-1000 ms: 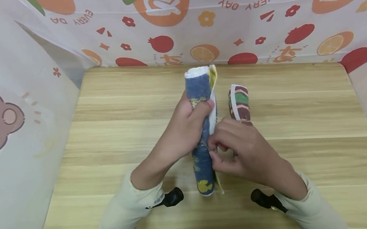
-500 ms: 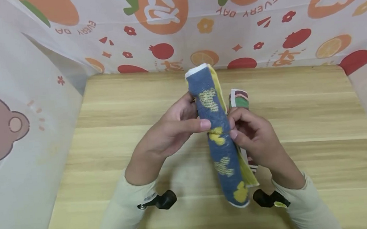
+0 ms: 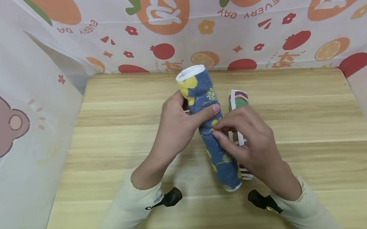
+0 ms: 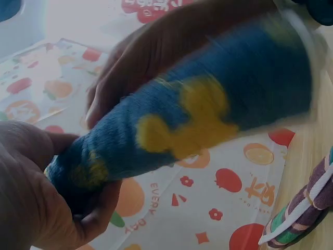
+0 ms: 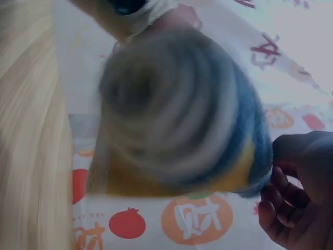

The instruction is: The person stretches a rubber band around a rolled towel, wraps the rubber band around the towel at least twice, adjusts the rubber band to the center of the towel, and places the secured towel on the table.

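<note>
A rolled-up blue towel (image 3: 224, 169) with yellow shapes and white ends is held tilted over the table. My left hand (image 3: 178, 129) grips its upper half, thumb across the front. My right hand (image 3: 250, 134) pinches a thin rubber band (image 3: 209, 130) at the roll's middle with thumb and forefinger; the fingers mostly cover it. In the right wrist view the spiral end of the towel (image 5: 171, 104) faces the camera, blurred. A second rolled towel (image 3: 241, 102), striped brown, pink and green with a white edge, lies behind my right hand and is partly hidden.
Both rolls are over a light wooden table (image 3: 318, 117). A white fruit-print cloth (image 3: 222, 38) hangs along its far edge, and another pale cloth (image 3: 25, 179) hangs at the left. A black wrist camera (image 3: 172, 197) sticks out from the left sleeve.
The blue towel has been turned about its length: its yellow loose edge showed on the right earlier and is now out of sight. Its lower end swung right. The striped towel stays put.
</note>
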`<state>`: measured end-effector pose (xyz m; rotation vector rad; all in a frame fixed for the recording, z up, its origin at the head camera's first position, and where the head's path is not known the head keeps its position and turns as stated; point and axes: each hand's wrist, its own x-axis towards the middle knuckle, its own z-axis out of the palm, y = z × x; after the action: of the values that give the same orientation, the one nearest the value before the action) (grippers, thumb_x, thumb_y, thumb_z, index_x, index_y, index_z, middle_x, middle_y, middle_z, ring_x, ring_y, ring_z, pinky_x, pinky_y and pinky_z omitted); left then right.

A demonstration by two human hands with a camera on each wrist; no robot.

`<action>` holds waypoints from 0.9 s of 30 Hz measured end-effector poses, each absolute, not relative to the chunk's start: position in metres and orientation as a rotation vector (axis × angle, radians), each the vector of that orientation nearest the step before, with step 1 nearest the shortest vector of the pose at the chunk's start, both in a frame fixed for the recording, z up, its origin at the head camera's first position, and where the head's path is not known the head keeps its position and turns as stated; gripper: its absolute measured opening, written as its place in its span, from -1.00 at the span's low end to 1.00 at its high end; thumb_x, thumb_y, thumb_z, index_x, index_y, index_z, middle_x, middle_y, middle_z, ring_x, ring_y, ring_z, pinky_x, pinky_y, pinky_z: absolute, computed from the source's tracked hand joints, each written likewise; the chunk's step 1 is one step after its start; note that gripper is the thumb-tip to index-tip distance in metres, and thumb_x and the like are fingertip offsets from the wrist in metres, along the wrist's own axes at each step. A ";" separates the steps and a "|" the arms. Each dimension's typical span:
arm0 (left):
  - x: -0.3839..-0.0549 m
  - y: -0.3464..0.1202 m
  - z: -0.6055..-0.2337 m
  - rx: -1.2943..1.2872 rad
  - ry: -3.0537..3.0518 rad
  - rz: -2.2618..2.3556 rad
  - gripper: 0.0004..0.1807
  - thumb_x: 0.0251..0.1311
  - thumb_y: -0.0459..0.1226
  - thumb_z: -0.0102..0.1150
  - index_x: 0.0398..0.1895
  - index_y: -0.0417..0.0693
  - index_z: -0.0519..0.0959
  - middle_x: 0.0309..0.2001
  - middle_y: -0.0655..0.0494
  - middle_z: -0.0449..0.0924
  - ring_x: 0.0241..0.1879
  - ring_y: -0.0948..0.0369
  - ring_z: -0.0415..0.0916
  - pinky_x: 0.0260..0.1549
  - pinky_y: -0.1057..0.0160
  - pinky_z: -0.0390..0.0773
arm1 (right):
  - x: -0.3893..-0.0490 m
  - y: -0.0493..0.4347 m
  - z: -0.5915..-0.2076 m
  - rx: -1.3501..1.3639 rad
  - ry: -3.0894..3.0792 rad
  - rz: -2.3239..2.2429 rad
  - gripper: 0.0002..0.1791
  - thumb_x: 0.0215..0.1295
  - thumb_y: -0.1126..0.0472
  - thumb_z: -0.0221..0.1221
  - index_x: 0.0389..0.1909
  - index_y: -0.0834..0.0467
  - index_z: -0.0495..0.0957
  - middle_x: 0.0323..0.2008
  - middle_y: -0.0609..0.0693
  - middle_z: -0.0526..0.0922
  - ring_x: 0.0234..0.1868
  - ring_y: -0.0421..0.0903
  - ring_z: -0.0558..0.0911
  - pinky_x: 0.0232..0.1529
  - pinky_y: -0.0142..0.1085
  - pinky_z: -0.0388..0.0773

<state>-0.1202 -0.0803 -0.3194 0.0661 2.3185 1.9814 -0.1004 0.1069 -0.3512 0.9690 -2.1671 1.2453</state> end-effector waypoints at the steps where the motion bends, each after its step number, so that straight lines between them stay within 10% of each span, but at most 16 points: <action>1: -0.120 -0.079 -0.320 0.065 2.357 1.971 -0.49 0.20 -0.15 0.44 0.16 -0.13 0.52 -0.09 0.03 0.71 -0.15 0.16 0.73 -0.12 0.14 0.73 | -0.100 0.105 -0.350 0.976 -2.170 1.172 -0.62 0.52 0.01 0.15 -0.26 0.28 0.64 -0.31 0.07 0.62 -0.30 -0.13 0.49 -0.35 -0.49 0.38; 27: -0.137 -0.090 -0.341 0.036 2.424 1.865 -0.66 0.29 -0.14 0.37 0.00 -0.15 0.59 -0.24 -0.01 0.70 -0.31 0.14 0.70 -0.28 0.19 0.71 | -0.112 0.092 -0.361 1.286 -2.360 0.743 -0.85 0.04 0.37 0.28 -0.40 0.22 0.49 -0.45 -0.01 0.47 -0.36 -0.15 0.46 -0.41 -0.40 0.47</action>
<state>-0.1370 -0.0901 -0.3407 0.0364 2.4243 1.8650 -0.1115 0.0921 -0.3609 1.2860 -2.3600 0.7434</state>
